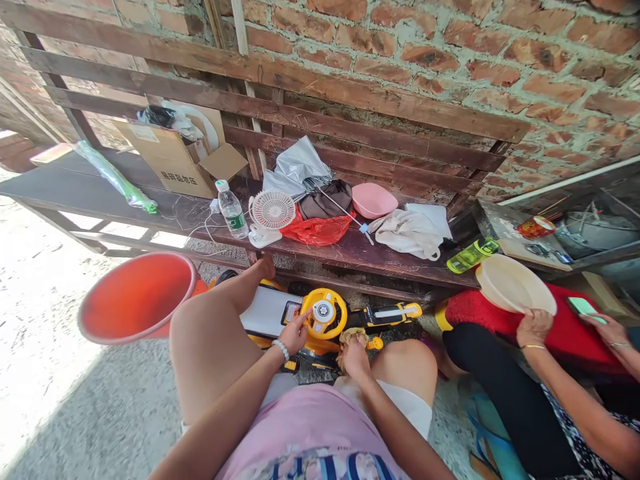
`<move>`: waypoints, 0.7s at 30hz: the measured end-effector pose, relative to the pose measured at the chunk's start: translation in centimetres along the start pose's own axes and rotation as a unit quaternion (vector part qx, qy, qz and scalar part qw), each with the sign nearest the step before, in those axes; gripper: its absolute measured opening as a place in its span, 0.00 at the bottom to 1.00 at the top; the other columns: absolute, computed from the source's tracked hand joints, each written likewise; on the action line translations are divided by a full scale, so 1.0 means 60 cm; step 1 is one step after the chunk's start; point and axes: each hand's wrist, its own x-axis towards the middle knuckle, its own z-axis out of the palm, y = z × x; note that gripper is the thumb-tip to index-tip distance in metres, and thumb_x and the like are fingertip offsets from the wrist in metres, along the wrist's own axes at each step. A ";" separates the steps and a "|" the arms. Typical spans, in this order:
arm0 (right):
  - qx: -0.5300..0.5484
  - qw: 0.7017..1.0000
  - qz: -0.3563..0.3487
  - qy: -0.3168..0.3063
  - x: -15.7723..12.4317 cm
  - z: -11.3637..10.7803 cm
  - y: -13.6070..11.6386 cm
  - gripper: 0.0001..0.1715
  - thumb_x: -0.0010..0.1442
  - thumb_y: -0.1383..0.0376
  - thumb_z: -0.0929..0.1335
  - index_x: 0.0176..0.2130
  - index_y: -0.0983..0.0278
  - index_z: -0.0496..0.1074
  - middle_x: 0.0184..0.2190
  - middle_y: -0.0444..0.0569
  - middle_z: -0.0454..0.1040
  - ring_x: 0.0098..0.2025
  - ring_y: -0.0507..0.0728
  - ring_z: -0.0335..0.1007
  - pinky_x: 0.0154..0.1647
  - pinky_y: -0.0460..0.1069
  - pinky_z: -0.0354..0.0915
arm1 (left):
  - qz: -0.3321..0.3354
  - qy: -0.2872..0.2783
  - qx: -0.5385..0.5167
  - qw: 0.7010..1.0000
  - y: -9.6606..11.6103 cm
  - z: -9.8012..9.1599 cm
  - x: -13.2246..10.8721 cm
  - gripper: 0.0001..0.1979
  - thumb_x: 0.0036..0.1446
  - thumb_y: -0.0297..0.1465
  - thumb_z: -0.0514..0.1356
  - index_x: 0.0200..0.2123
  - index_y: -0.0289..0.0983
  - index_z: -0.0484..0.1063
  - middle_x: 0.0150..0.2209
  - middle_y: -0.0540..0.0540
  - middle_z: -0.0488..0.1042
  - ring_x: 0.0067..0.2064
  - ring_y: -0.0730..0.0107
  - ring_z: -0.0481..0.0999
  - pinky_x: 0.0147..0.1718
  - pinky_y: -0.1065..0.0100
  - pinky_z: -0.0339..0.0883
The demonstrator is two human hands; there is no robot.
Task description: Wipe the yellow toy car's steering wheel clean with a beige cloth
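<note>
Nearest the lens: wearer's pink shirt point(310, 420), bare knees spread either side of a yellow-and-black ride-on toy point(265, 310). Toy stands on the ground between the legs, in front of a dark wooden bench point(327, 257).

Left to right. Large orange-red bucket point(135, 293) on the ground, tilted mouth toward camera. On the bench: long clear-wrapped item point(115, 175) with a green end; open cardboard box point(173, 160), stuffed; water bottle point(231, 210), upright; white fan point(273, 211) beside it.

Left hand point(294, 333), beaded bracelet at the wrist: index finger extended to the left edge of the toy's yellow steering wheel point(324, 311); cannot tell whether the other fingers grip anything. Behind, on the bench, silver umbrella point(303, 163) and red plastic bag point(319, 229).

Right hand point(356, 359), apart from the left: closed round a crumpled tan cloth point(354, 335), just beside the wheel on its near right side.

Further right on the bench: pink basin point(375, 200), pale crumpled fabric point(407, 233), green bottle point(473, 255) lying at the end.

Far right, a second person: one hand point(535, 328) on the rim of a cream basin point(515, 287), other hand point(607, 330) holding a phone point(585, 308), screen lit green.
</note>
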 end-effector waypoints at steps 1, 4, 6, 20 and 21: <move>0.024 0.999 0.007 0.026 0.007 0.002 -0.002 0.23 0.66 0.69 0.58 0.52 0.67 0.75 0.54 0.63 0.73 0.46 0.61 0.76 0.48 0.53 0.72 | 0.002 0.001 0.000 1.000 0.001 -0.001 -0.001 0.33 0.61 0.29 0.56 0.70 0.36 0.62 0.60 0.36 0.75 0.59 0.52 0.76 0.62 0.51 0.68; 0.070 0.993 0.014 0.090 0.023 0.008 -0.016 0.26 0.67 0.68 0.55 0.55 0.67 0.73 0.46 0.61 0.77 0.48 0.63 0.76 0.49 0.54 0.72 | 0.007 -0.001 0.015 1.000 0.003 -0.004 -0.003 0.33 0.62 0.29 0.55 0.70 0.37 0.62 0.60 0.36 0.75 0.58 0.53 0.77 0.60 0.51 0.71; 0.081 0.993 0.014 0.084 0.024 0.010 -0.028 0.27 0.67 0.67 0.54 0.58 0.68 0.71 0.45 0.62 0.78 0.49 0.66 0.76 0.50 0.56 0.71 | 0.006 -0.003 0.024 1.000 0.003 -0.005 -0.003 0.33 0.62 0.29 0.55 0.71 0.38 0.61 0.60 0.37 0.75 0.57 0.54 0.77 0.59 0.52 0.72; 0.000 1.000 0.005 -0.005 -0.003 -0.032 -0.044 0.40 0.66 0.71 0.56 0.75 0.67 0.47 0.65 0.68 0.62 0.48 0.63 0.78 0.45 0.52 0.71 | 0.006 -0.024 0.049 0.999 0.002 -0.007 -0.007 0.32 0.65 0.31 0.52 0.72 0.38 0.59 0.56 0.37 0.77 0.48 0.57 0.80 0.53 0.54 0.75; -0.008 1.000 0.013 -0.006 -0.002 -0.031 -0.041 0.40 0.66 0.71 0.56 0.75 0.67 0.48 0.65 0.68 0.62 0.48 0.63 0.78 0.45 0.52 0.72 | 0.005 -0.023 0.048 0.999 0.002 -0.007 -0.007 0.32 0.65 0.31 0.52 0.72 0.38 0.59 0.55 0.37 0.78 0.46 0.58 0.80 0.51 0.56 0.75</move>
